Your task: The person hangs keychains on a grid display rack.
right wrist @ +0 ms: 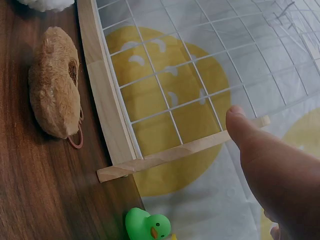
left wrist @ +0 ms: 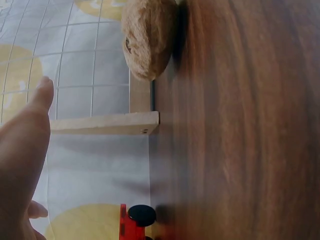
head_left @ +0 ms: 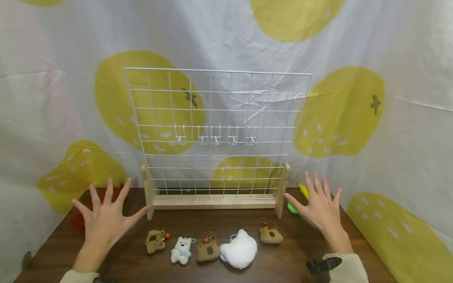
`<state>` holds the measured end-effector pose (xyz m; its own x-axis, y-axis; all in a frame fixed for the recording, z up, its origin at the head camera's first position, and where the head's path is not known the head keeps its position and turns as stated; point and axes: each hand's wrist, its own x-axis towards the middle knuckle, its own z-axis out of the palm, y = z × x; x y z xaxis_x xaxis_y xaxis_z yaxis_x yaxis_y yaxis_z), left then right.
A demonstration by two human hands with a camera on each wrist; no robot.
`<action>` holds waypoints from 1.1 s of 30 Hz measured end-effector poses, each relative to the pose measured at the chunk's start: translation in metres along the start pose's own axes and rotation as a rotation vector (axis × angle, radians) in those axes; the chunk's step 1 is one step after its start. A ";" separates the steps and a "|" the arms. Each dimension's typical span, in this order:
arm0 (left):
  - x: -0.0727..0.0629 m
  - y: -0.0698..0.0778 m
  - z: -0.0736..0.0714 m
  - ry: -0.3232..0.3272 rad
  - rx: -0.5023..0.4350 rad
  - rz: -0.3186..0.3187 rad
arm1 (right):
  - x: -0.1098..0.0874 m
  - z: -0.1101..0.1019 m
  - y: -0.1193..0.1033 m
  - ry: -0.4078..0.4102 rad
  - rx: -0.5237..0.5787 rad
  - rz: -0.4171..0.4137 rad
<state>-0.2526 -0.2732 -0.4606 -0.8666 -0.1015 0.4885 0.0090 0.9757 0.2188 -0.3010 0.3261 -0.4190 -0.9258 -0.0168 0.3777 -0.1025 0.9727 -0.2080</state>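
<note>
Both hands hover above a dark wooden table [head_left: 304,251] with fingers spread and hold nothing. My left hand [head_left: 106,214] is left of a white wire grid rack [head_left: 216,129] on a wooden base [head_left: 214,202]; my right hand [head_left: 318,206] is right of it. Several small white hooks [head_left: 214,137] hang on the grid's middle row. In front of the base lies a row of plush keychains: a brown bear [head_left: 155,240], a white dog [head_left: 181,249], a brown bear face [head_left: 208,250], a fluffy white plush [head_left: 240,249] and a brown plush [head_left: 271,235].
A red toy [head_left: 78,220] lies behind my left hand, seen with a black wheel [left wrist: 142,215] in the left wrist view. A green duck [right wrist: 147,225] sits by the rack's right foot. A white cloth with yellow blobs [head_left: 339,114] hangs behind and at both sides.
</note>
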 end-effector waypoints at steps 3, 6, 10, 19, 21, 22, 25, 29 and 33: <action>-0.002 0.000 0.001 -0.002 -0.009 -0.005 | 0.001 0.001 0.000 -0.005 -0.004 -0.005; -0.004 0.001 0.002 -0.008 -0.014 -0.006 | 0.000 0.003 0.001 -0.011 -0.003 -0.003; -0.007 0.001 0.004 -0.008 -0.015 -0.006 | 0.000 0.005 0.001 -0.023 0.003 0.004; -0.003 0.006 0.003 0.046 -0.013 0.023 | 0.001 0.013 0.001 0.052 0.103 -0.022; -0.002 0.009 0.003 0.076 -0.026 0.030 | 0.002 0.018 -0.002 0.064 0.191 -0.038; -0.003 0.011 0.003 0.106 -0.034 0.040 | 0.003 0.021 -0.004 0.064 0.234 -0.047; -0.006 0.018 0.004 0.227 -0.070 0.105 | 0.008 0.033 -0.014 0.036 0.348 -0.077; -0.015 0.031 0.009 0.275 -0.134 0.221 | 0.014 0.048 -0.025 -0.023 0.441 -0.097; -0.023 0.045 0.016 0.061 -0.231 0.214 | 0.015 0.058 -0.028 0.008 0.441 -0.074</action>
<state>-0.2398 -0.2237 -0.4754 -0.8013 0.0829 0.5925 0.3067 0.9072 0.2879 -0.3334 0.2855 -0.4603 -0.9072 -0.0791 0.4131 -0.3156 0.7774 -0.5441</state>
